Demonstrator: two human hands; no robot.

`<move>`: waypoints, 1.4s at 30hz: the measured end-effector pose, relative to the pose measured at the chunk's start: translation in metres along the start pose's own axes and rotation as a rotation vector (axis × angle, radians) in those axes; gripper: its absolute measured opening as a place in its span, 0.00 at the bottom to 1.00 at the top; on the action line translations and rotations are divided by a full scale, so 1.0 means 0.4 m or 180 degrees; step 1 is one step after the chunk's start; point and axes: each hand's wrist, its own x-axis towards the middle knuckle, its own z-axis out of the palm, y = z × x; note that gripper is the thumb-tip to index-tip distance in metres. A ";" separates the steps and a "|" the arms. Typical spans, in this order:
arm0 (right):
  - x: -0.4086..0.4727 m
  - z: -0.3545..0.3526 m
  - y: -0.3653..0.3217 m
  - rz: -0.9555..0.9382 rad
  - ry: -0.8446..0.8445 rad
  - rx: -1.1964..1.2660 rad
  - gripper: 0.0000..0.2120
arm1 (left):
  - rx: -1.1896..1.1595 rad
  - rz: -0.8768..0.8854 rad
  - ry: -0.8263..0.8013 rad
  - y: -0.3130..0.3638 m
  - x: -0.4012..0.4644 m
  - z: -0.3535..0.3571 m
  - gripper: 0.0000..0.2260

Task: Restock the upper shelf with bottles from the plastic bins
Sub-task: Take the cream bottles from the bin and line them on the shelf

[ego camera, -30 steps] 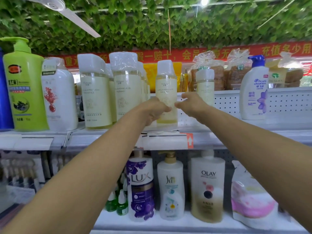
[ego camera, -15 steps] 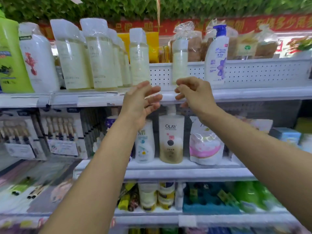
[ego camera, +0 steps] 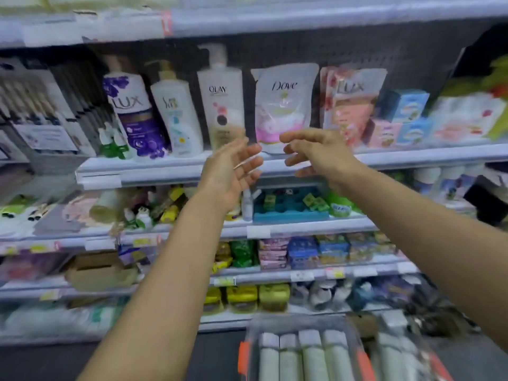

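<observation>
Lowering from upper shelf (ego camera: pixel 247 20) — hands (ego camera: pixel 275 160) now empty.

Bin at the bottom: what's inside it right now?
The bin holds a row of pale capped bottles lying side by side. Anything beneath them, and the near end, is out of sight.

Shelf (ego camera: pixel 170 171) carries Lux bottle (ego camera: pixel 134 114), Olay bottle (ego camera: pixel 221 105), Dove pouch (ego camera: pixel 284 105) upright.
</observation>
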 end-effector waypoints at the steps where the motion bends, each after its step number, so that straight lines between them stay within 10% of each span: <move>1: -0.015 -0.008 0.038 0.0159 0.0003 0.0029 0.11 | 0.0004 -0.0114 0.0031 -0.037 -0.005 -0.007 0.05; 25: -0.437 0.018 1.181 0.3562 0.0379 0.0190 0.09 | 0.0485 -0.3356 0.0799 -1.170 0.008 -0.288 0.07; 33: -0.524 0.104 1.411 0.3615 -0.0325 -0.0534 0.11 | 0.0975 -0.3538 0.0828 -1.408 0.000 -0.352 0.07; 37: -0.551 0.130 1.451 0.3436 -0.0775 -0.1014 0.27 | 0.1396 -0.3610 0.0775 -1.505 -0.011 -0.383 0.05; 42: -0.586 0.168 1.489 0.3164 -0.0829 -0.1345 0.28 | 0.1439 -0.3756 0.0427 -1.592 -0.019 -0.387 0.19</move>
